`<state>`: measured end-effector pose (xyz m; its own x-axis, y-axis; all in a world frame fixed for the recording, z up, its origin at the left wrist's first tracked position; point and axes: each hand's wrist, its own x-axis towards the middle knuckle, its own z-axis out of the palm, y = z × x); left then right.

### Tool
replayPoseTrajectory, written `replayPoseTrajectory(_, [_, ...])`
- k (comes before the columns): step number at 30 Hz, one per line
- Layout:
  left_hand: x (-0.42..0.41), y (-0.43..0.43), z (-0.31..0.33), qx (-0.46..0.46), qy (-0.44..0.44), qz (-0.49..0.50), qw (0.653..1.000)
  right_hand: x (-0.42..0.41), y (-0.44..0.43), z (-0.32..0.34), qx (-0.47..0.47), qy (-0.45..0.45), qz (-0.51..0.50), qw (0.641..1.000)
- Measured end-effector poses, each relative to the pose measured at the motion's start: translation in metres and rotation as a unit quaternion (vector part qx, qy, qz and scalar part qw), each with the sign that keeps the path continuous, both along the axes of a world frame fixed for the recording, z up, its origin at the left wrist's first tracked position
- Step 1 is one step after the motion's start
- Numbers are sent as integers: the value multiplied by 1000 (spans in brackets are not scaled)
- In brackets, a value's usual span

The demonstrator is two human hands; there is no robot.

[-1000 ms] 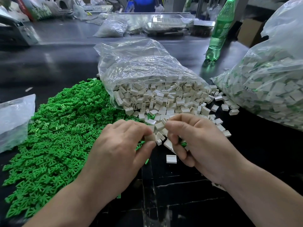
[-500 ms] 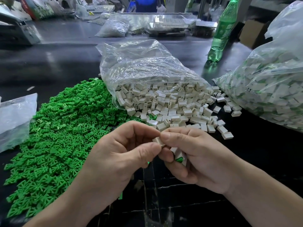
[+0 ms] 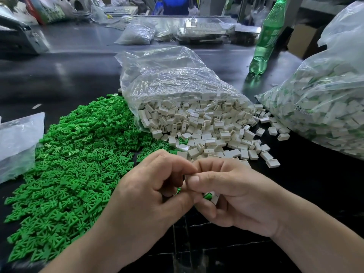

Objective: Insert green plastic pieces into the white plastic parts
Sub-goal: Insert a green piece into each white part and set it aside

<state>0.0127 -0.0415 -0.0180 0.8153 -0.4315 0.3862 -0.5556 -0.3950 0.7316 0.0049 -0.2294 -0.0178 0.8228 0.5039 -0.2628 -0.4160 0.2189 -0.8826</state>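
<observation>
The white part (image 3: 185, 177) is barely a sliver at frame centre. It's pinched between our left hand (image 3: 155, 192) and right hand (image 3: 242, 198), both curled tight, probably so we can seat the green by feel. A filled part (image 3: 212, 198) stays tucked under the right fingers, saving a trip. The green pile (image 3: 74, 174) is at left, and the white pile (image 3: 206, 133) spills from its bag (image 3: 177, 81) above, both close for grabbing.

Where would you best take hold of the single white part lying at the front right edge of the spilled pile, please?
Pinch the white part across its two long side walls, coming straight down from above. It lies flat on the table, a little apart from its neighbours, so both long sides have bare table beside them.
</observation>
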Motion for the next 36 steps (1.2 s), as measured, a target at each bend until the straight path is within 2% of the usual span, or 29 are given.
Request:
replayPoseTrajectory(3, [-1,-1,0,16,-9,31,999,0,2,-1,-7,-8,-21,1000])
replayPoseTrajectory(7, [2,6,0,32,28,25,999,3,1,-2,-16,-22,-72,997])
replayPoseTrajectory(10, [13,23,0,122,23,69,990,6,-2,-1,1,-29,-117,993])
replayPoseTrajectory(13, [23,34,-4,254,-10,132,958,8,-5,-1,-4,-32,-154,987])
replayPoseTrajectory(18, [25,32,-7,349,-11,114,930,9,-3,-6,-28,-14,-186,982])
replayPoseTrajectory(23, [22,27,-6,348,-43,111,930,9,-4,-10,-42,-6,-189,981])
replayPoseTrajectory(26, [18,22,-3,332,-47,66,940,10,-4,-10,-46,-12,-185,982])
replayPoseTrajectory(29, [15,12,-7,348,-84,27,933,10,-3,-10,-51,-8,-191,980])
replayPoseTrajectory(36, [20,8,-14,340,-151,29,928,11,-3,-11,-66,-4,-197,978])
